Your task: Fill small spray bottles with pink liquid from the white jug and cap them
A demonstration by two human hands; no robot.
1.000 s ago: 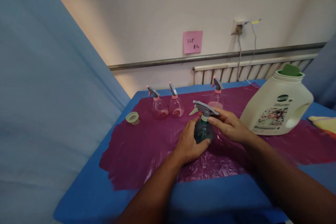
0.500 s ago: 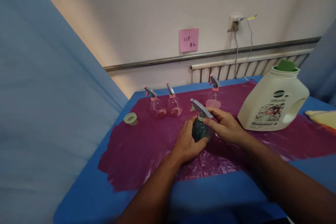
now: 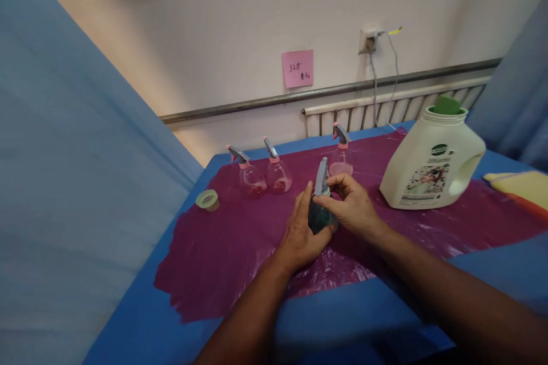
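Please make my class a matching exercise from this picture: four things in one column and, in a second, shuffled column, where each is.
Things
1. Dark green spray bottle with a grey head
2. Square pink paper note
3. Cream plastic jug with a printed label
4. Small round pale-green plastic cup or cap

Places
A. On the wall, above the grey rail
B. On the purple plastic sheet, near its left edge
C. Between the left hand and right hand
D. Beyond the right hand, toward the picture's right side

Pairs: 1-C, 2-A, 3-D, 4-B
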